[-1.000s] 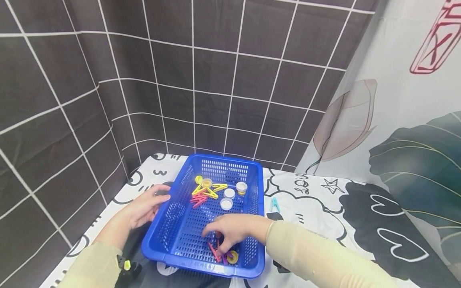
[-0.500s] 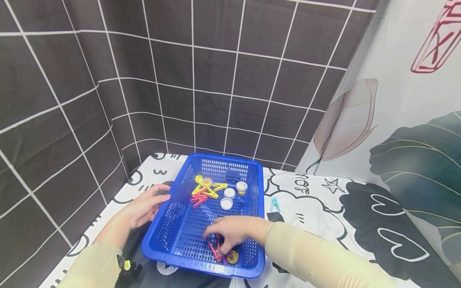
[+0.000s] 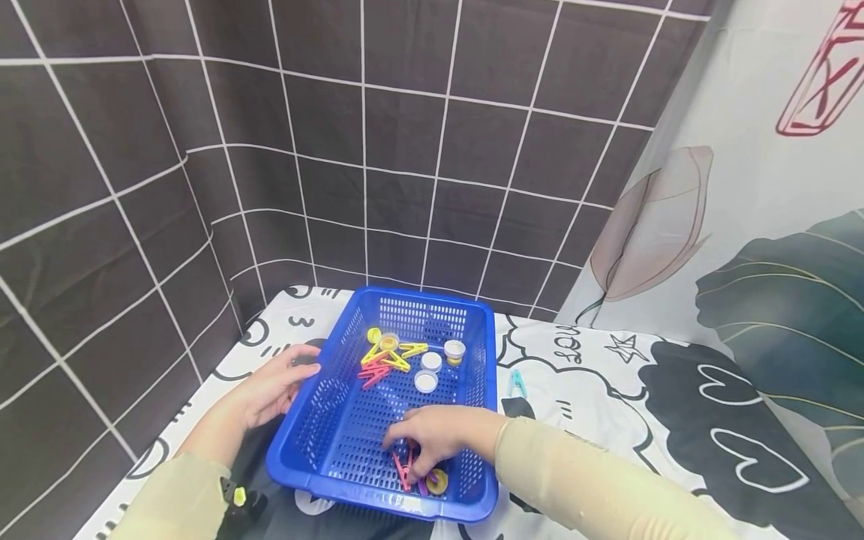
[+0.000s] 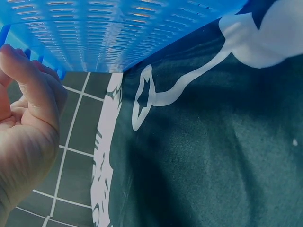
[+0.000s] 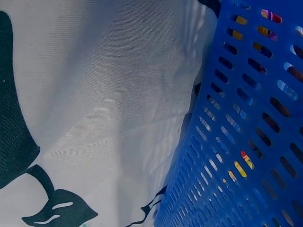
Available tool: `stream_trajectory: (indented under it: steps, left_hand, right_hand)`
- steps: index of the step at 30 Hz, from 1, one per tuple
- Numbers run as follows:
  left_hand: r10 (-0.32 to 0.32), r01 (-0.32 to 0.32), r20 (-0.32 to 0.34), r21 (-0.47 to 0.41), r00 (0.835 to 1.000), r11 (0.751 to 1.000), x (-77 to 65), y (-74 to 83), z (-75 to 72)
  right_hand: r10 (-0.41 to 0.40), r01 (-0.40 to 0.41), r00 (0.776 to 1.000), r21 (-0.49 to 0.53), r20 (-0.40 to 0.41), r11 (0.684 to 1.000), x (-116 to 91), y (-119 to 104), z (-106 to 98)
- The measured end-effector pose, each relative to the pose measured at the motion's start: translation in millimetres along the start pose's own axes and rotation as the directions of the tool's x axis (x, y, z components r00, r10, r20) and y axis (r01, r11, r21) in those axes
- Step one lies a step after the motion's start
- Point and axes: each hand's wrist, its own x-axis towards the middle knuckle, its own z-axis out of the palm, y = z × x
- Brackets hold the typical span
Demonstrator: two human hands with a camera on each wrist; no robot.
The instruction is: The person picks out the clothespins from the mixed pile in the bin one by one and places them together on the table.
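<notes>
A blue perforated plastic basket (image 3: 378,501) stands on the patterned cloth. My left hand (image 3: 273,386) holds its left rim, thumb and forefinger at the edge; the left wrist view shows this hand (image 4: 31,109) with bent fingers beside the basket wall. Inside the near right part, my right hand (image 3: 432,435) has curved fingers around a pink clothespin (image 3: 400,471), its thumb against it; some fingertips are hidden. Close by the thumb lie a purple piece (image 3: 423,487) and a round yellow lid (image 3: 439,482). Only the basket's outer wall (image 5: 227,156) and cloth show in the right wrist view.
Farther back in the basket are yellow clothespins (image 3: 398,363), pinkish-red clothespins (image 3: 373,370), white round caps (image 3: 426,382) and a white-and-yellow cap stack (image 3: 454,351). A turquoise clothespin (image 3: 518,383) lies on the cloth right of the basket. A dark tiled-pattern backdrop (image 3: 398,195) rises behind.
My right hand and the pink clothespin have shifted very slightly inside the basket. The left hand stays at the rim, and the other pieces stay put.
</notes>
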Motion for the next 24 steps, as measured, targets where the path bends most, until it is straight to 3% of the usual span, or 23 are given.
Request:
stream_trajectory:
  steps: [8, 16, 24]
  left_hand:
    - [0.008, -0.008, 0.004, 0.000, 1.000, 1.000, -0.7, 0.6, 0.7]
    - [-0.015, 0.015, -0.015, 0.004, 1.000, 1.000, -1.5, -3.6, 1.4]
    - [0.007, -0.007, -0.005, 0.021, 1.000, 1.000, 0.2, -1.5, 0.2]
  right_hand:
    - [0.017, -0.016, 1.000, -0.082, 0.006, 0.996, 1.5, -1.3, 2.5]
    - [0.029, -0.025, 0.999, -0.098, 0.038, 0.995, 4.1, -4.4, 8.1]
    - [0.032, -0.029, 0.999, -0.113, 0.025, 0.993, 4.6, -4.5, 8.1]
